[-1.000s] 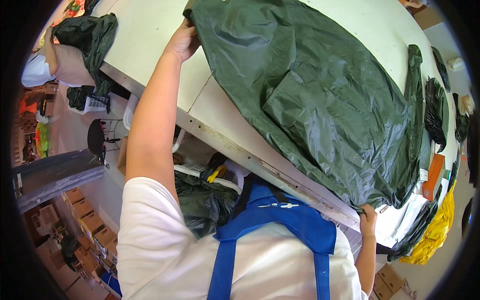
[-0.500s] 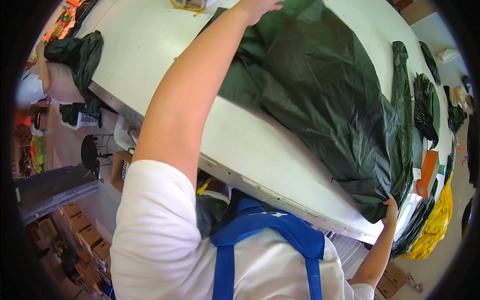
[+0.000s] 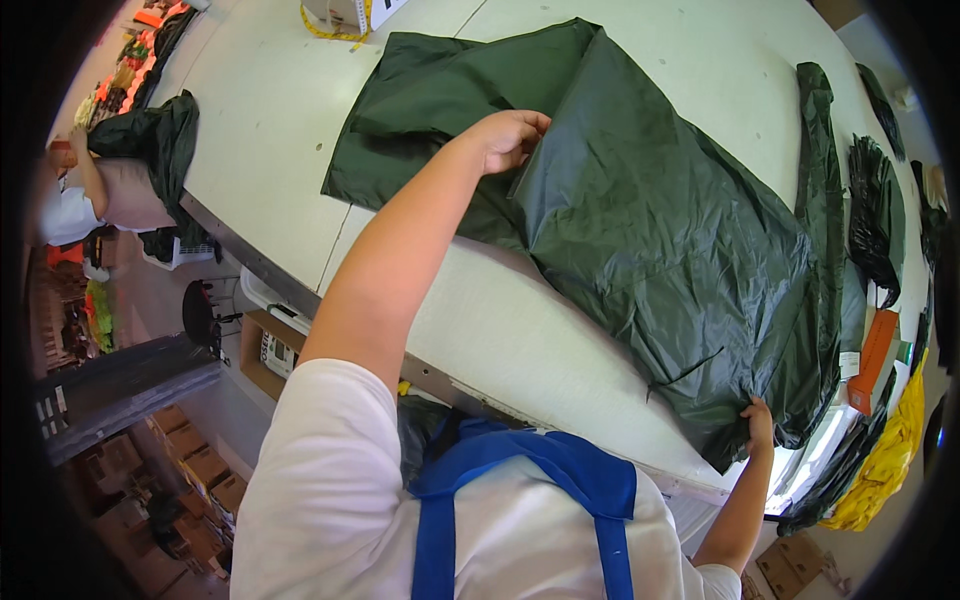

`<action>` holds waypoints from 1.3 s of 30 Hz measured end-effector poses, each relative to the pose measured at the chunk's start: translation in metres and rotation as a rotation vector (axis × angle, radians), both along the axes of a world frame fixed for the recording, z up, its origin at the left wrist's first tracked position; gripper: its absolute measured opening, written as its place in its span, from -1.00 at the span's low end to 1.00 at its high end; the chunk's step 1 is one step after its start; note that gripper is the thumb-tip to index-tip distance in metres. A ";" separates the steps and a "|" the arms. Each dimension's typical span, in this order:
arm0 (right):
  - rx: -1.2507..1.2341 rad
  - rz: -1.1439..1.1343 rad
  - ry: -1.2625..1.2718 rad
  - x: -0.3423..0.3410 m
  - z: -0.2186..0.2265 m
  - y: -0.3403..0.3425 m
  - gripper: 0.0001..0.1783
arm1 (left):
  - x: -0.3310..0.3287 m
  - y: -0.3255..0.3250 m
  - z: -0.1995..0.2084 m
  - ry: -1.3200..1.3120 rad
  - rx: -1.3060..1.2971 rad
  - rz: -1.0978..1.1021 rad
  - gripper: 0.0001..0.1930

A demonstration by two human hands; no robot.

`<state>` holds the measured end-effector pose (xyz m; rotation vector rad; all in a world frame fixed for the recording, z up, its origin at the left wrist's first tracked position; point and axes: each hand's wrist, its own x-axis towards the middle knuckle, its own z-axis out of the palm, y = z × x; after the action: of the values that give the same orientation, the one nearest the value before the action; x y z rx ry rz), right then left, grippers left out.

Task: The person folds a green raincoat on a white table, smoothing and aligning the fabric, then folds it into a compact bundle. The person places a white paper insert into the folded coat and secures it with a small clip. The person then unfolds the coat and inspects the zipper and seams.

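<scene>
A dark green, shiny waterproof garment (image 3: pixel 640 230) lies folded and wrinkled across the white table (image 3: pixel 470 290). At its upper fold my left hand (image 3: pixel 510 140) is closed, with the fingertips pinching the fabric edge and partly hidden behind it. Down at the garment's near right end, my right hand (image 3: pixel 758 425) grips a gathered corner by the table's front edge. One flat layer of the garment spreads to the left beyond my left hand. Which part of the garment each hand holds, I cannot tell.
A box wrapped with a yellow tape measure (image 3: pixel 335 18) sits at the far edge. Along the right lie more dark green pieces (image 3: pixel 818 150), an orange box (image 3: pixel 872 360) and yellow material (image 3: pixel 885 455). At far left, another person's arm (image 3: pixel 92 185) is beside dark green fabric.
My left hand has come nearer from the far side, bringing the fabric fold down with it. The garment's far edge now shows. My right hand still grips the corner, slightly shifted left.
</scene>
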<state>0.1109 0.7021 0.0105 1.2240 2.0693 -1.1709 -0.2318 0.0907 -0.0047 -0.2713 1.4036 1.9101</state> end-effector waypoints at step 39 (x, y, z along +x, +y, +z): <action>-0.071 -0.029 0.139 0.004 -0.032 0.017 -0.49 | 0.069 -0.058 0.074 -0.279 0.053 0.453 -0.60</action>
<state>0.1146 0.7186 -0.0218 1.1731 2.0954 -1.3670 -0.1632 0.0326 0.0697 -0.8560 1.1700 2.1585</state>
